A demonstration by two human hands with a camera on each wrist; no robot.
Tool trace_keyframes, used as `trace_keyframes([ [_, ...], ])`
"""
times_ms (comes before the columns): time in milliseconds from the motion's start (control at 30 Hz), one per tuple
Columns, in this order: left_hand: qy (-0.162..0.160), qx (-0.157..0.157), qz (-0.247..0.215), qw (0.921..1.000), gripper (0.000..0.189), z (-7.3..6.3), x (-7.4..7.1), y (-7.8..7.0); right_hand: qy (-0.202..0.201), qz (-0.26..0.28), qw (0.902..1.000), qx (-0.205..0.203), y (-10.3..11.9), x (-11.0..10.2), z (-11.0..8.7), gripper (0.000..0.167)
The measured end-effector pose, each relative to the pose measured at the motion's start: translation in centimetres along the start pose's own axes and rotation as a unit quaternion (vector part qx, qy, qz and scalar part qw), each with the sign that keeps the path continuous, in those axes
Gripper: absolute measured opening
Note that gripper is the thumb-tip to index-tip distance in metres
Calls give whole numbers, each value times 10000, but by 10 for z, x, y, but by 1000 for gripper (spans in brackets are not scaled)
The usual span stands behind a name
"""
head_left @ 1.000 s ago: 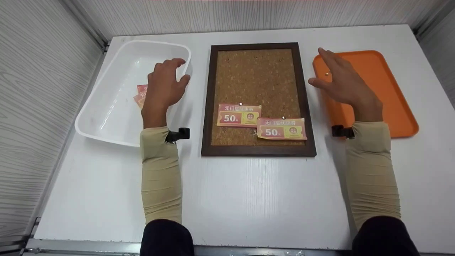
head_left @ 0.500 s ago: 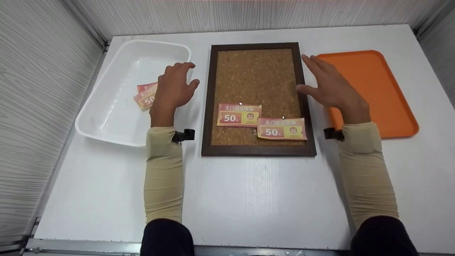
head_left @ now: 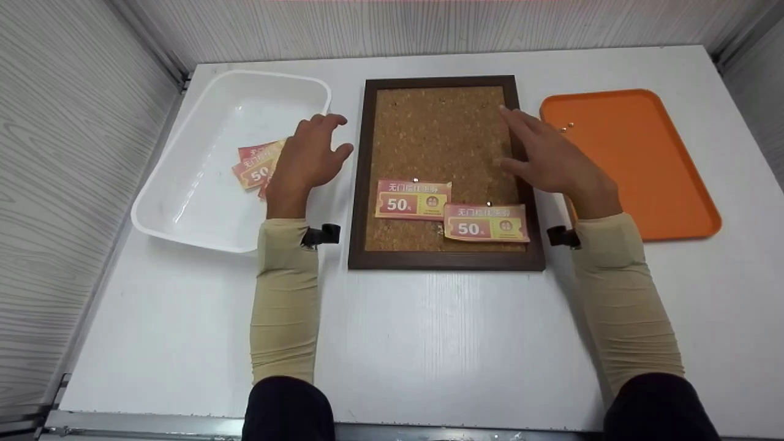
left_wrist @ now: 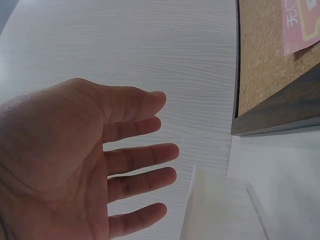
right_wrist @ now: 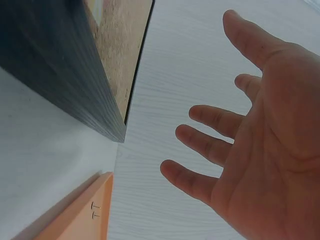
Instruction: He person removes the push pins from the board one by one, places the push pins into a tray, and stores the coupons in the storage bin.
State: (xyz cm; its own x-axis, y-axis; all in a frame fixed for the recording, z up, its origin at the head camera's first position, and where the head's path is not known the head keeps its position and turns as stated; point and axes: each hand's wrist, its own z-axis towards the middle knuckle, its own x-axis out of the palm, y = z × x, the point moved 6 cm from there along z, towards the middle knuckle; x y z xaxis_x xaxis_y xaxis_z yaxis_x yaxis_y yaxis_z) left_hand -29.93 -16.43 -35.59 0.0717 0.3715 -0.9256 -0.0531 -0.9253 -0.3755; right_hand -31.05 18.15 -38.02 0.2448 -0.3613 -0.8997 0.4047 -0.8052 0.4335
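Note:
A cork board (head_left: 441, 135) in a dark brown frame lies mid-table. Two pink and yellow coupons, a left one (head_left: 398, 209) and a right one (head_left: 484, 230), are pinned to its lower half, each by a tack at its top edge. My left hand (head_left: 309, 153) hovers over the right rim of a white plastic tub (head_left: 184, 184), fingers relaxed and holding nothing. More coupons (head_left: 254, 165) lie in the tub, partly hidden by that hand. My right hand (head_left: 554, 159), fingers extended and holding nothing, overlaps the right side of the board's frame in the head view.
An orange tray (head_left: 649, 159) lies to the right of the board, with two small thumbtacks (right_wrist: 95, 210) near its left edge. Pale wood-grain panels (head_left: 429, 27) rise behind the table and at its sides.
My right hand has moved left, from over the orange tray to the board's right edge, uncovering the tacks. My left hand has shifted right toward the board, uncovering more coupons.

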Motion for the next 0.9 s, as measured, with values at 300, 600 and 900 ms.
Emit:
trace_keyframes([
  [300,313,186,96,9993,50,1,11,-8,241,-2,9997,-103,14,15,5,83],
  [600,509,271,128,9983,49,2,19,-14,369,-168,9990,-203,23,23,9,82],
  [900,638,324,162,9973,50,3,27,-18,431,-451,9975,-321,28,31,11,81],
])
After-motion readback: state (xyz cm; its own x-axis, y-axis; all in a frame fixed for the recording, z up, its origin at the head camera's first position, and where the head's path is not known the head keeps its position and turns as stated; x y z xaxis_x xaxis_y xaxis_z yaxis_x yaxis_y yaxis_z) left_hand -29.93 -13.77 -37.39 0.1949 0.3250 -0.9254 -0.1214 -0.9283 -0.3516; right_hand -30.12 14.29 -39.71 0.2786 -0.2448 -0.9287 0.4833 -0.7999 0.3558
